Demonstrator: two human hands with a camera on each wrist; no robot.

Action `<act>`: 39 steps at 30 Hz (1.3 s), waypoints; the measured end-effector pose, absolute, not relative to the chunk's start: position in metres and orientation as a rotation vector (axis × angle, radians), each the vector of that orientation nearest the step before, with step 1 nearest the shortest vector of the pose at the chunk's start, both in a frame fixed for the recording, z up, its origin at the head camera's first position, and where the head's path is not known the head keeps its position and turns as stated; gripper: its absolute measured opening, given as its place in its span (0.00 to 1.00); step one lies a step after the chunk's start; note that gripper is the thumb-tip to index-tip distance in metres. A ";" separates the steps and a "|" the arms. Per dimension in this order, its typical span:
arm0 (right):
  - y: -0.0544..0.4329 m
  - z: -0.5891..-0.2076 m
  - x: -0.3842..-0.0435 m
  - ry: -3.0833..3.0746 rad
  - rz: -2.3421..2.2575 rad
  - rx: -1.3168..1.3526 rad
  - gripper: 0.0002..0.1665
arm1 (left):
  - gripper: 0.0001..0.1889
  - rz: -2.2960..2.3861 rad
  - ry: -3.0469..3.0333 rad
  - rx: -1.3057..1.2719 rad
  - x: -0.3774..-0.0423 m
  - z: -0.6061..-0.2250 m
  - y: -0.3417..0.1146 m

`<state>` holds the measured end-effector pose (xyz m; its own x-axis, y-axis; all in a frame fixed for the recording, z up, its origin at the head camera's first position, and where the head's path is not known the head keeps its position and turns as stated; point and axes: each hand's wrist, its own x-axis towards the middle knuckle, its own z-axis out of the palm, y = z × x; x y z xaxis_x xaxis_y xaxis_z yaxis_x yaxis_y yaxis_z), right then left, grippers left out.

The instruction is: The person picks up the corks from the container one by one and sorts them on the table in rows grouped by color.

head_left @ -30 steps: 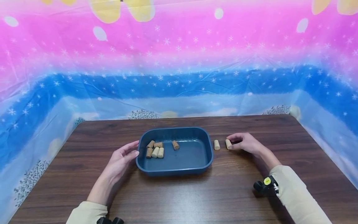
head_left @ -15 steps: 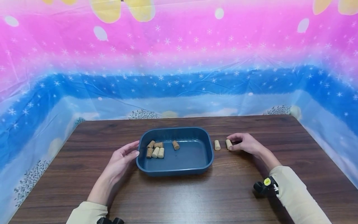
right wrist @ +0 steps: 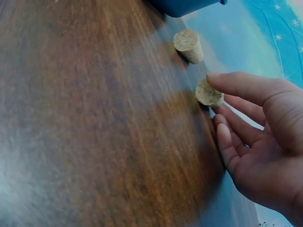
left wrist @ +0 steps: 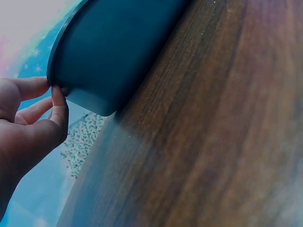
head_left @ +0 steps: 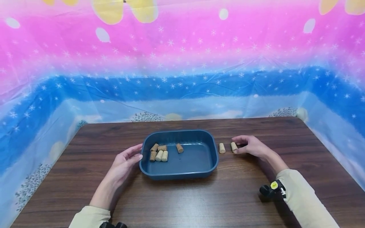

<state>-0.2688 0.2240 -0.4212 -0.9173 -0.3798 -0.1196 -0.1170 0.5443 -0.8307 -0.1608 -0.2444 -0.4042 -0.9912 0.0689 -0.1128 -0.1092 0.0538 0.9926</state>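
Tray (head_left: 179, 175) — end held by left hand (head_left: 123, 164), presumably for steadiness; cork (head_left: 233, 146) — pinched by right hand (head_left: 252, 147), apparently for control.

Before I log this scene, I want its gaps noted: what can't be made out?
Head view: the right hand covers part of the rightmost cork; writing on the yellow label is too small to read.
Left wrist view: the tray hides the corks inside behind its wall.
Right wrist view: the top edge cuts off most of the tray.
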 end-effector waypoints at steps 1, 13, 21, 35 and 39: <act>0.225 -0.421 -0.268 2.496 -1.307 -0.420 0.37 | 0.28 2.075 2.180 -0.041 -0.161 -0.405 -0.244; 0.222 -0.407 -0.267 2.653 -1.279 -0.419 0.31 | 0.28 2.090 2.165 -0.044 -0.160 -0.406 -0.244; 0.199 -0.384 -0.261 2.755 -1.246 -0.492 0.26 | 0.28 2.100 2.162 -0.050 -0.160 -0.408 -0.244; 0.140 -0.355 -0.245 2.736 -1.284 -0.577 0.23 | 0.28 2.088 2.150 -0.055 -0.161 -0.404 -0.245; 0.122 -0.352 -0.243 2.700 -1.306 -0.608 0.22 | 0.28 2.100 2.140 -0.049 -0.162 -0.405 -0.244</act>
